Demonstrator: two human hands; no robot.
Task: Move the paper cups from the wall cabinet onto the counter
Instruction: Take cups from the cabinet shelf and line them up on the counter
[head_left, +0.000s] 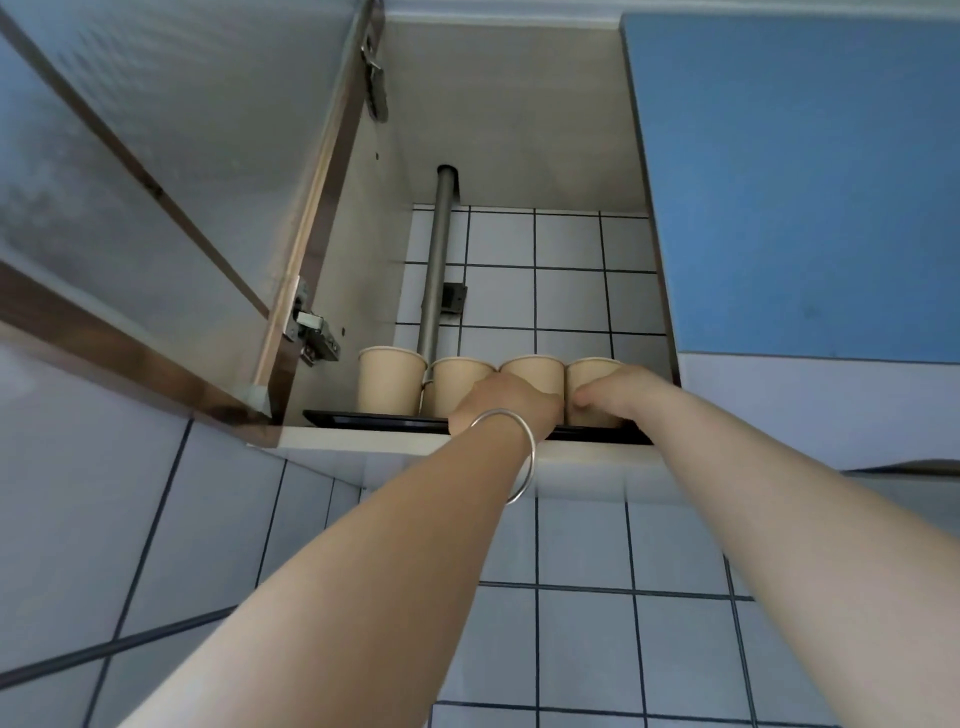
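Observation:
Several tan paper cups stand in a row on a black tray (363, 419) on the bottom shelf of the open wall cabinet. The leftmost cup (390, 380) and the second cup (453, 378) stand free. My left hand (503, 406), with a silver bangle on the wrist, is wrapped around the lower part of the third cup (535, 372); its fingers are hidden behind the cup. My right hand (615, 396) grips the rightmost cup (589, 371), thumb on its front. Both cups rest on the tray.
The cabinet door (171, 208) hangs open to the left with two metal hinges. A grey pipe (439, 260) runs up the tiled back of the cabinet behind the cups. A shut blue cabinet door (800, 182) is on the right. White tiled wall lies below.

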